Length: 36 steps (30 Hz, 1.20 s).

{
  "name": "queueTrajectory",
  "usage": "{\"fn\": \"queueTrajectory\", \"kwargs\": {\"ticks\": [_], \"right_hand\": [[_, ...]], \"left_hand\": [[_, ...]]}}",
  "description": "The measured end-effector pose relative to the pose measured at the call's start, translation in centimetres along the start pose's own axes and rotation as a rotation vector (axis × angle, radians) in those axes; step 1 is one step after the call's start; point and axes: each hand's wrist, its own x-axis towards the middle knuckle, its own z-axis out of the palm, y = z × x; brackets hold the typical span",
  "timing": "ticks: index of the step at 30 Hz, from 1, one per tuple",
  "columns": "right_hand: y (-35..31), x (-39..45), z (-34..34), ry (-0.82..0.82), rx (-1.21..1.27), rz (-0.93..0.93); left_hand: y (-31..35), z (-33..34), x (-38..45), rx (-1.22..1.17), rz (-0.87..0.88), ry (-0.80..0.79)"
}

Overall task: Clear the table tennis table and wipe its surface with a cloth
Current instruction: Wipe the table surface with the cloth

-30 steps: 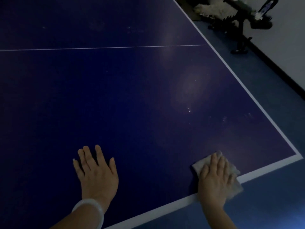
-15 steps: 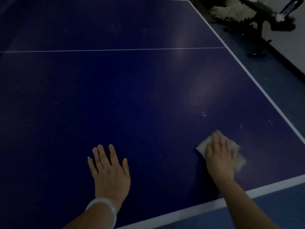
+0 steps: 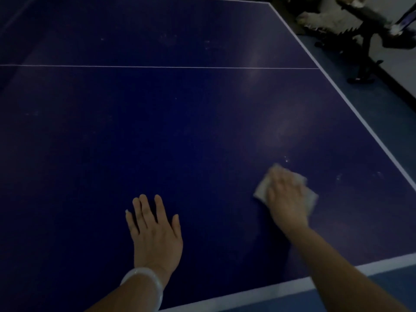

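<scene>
The dark blue table tennis table [image 3: 180,136] fills the dim view, with white edge lines and a thin white centre line. My right hand [image 3: 287,197] presses flat on a pale folded cloth [image 3: 261,188] on the table's near right part, a little in from the near edge. Pale specks lie just beyond the cloth. My left hand [image 3: 155,233] rests palm down on the table, fingers spread, holding nothing; a white bangle sits on its wrist.
Beyond the table's right edge lies blue floor [image 3: 387,122]. A black stand [image 3: 364,55] and a pale furry shape [image 3: 324,19] sit at the far right by a light wall.
My right hand has slid the cloth away from the near edge, farther onto the table. My left hand stays flat on the surface. The view has shifted.
</scene>
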Motion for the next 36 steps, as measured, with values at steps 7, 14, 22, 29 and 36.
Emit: {"fn": "queueTrajectory", "kwargs": {"ticks": [7,14,22,29,36], "right_hand": [[-9.1,-6.2,0.4,0.123,0.108,0.088],[-4.2,-7.9,0.2,0.011,0.042,-0.342],[0.7,-7.3,-0.2,-0.026,0.135,0.206],[1.2,-7.0,0.1,-0.019,0.146,0.162],[3.4,-5.7,-0.3,-0.037,0.123,-0.030]], "left_hand": [[0.1,-0.2,-0.1,-0.019,0.000,0.003],[-0.1,0.0,-0.1,-0.025,0.008,0.007],[-0.2,0.0,-0.1,-0.051,0.016,0.028],[0.6,-1.0,0.4,-0.161,0.007,0.037],[10.1,-2.0,4.6,-0.136,0.264,0.063]]}}
